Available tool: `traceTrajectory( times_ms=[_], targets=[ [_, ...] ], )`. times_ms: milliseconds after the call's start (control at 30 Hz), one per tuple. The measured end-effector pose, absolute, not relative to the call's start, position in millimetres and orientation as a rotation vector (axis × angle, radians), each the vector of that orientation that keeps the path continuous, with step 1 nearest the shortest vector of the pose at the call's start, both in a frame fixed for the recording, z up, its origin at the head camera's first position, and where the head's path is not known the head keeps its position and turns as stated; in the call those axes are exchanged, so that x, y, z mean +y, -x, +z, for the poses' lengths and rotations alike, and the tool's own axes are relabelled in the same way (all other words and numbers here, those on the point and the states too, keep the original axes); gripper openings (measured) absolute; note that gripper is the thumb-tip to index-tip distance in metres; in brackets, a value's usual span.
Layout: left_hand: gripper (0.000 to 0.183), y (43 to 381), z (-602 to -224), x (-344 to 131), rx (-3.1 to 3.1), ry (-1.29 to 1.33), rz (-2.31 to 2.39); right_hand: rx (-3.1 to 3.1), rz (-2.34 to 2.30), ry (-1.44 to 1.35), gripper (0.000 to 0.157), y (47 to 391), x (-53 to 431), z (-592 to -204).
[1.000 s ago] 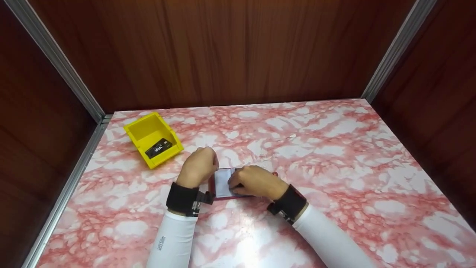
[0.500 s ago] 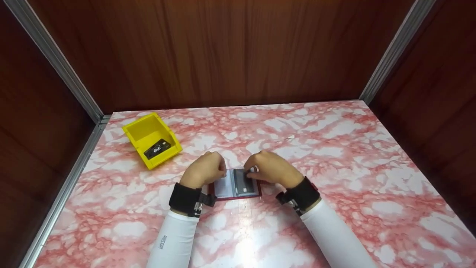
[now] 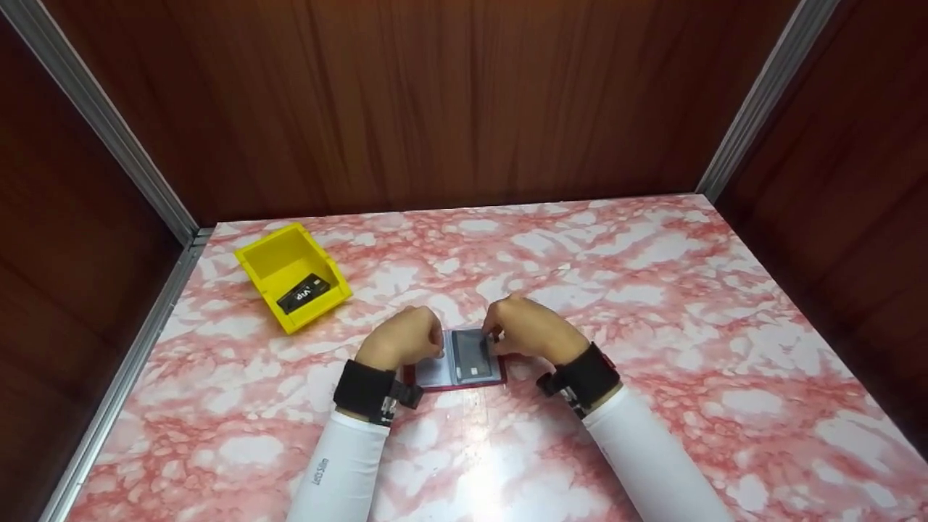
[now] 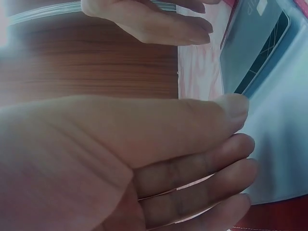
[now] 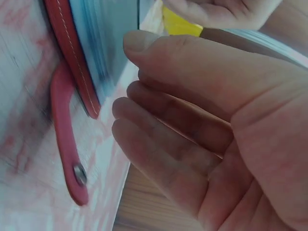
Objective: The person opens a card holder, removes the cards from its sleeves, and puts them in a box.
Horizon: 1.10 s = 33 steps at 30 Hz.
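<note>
A red card holder (image 3: 467, 386) lies spread on the table, with clear plastic sleeves inside. Its right-hand sleeve contains a dark card (image 3: 471, 362); the left-hand sleeve (image 3: 433, 373) looks pale. At the left sleeve is my left hand (image 3: 406, 339), thumb and fingertips right at the plastic in the left wrist view. My right hand (image 3: 533, 330) is by the upper right edge of the dark card, its thumb tip overlapping the sleeves in the right wrist view and its other fingers loosely bent. The holder's red strap (image 5: 67, 139), with a metal snap, sticks out beneath that hand.
Back left on the table stands a yellow bin (image 3: 286, 257) holding a black card (image 3: 304, 293) lettered "Vip". Brown wood-grain panels (image 3: 449, 101) with metal corner posts enclose the red-and-white marbled table (image 3: 616, 254) at the back and both sides.
My right hand has drawn back to the right off the sleeve, uncovering the dark card. My left hand has shifted slightly right and down, staying over the left sleeve.
</note>
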<state>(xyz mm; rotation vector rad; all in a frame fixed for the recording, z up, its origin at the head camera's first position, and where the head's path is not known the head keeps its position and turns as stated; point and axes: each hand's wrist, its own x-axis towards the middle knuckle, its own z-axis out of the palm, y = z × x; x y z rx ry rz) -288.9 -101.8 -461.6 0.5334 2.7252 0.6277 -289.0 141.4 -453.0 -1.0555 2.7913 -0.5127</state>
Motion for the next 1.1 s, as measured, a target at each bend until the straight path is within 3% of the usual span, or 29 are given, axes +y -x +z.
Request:
traceTrajectory(
  times_ms=[167,533,833,1100],
  targets=[
    [0.009,318,-508,-107,2.718,-0.596,0.621,2.796,-0.481,1.08,0.02,287,136,-458],
    [0.007,278,-453,-94,2.702,-0.557,0.633,2.784,-0.511,1.117,0.016,288,132,-462],
    [0.01,318,-510,-102,2.685,-0.537,0.695,2.787,-0.502,1.071,0.02,288,133,-463],
    [0.007,281,-460,-94,2.693,-0.462,0.735,2.779,-0.511,1.045,0.02,288,132,-463]
  ],
)
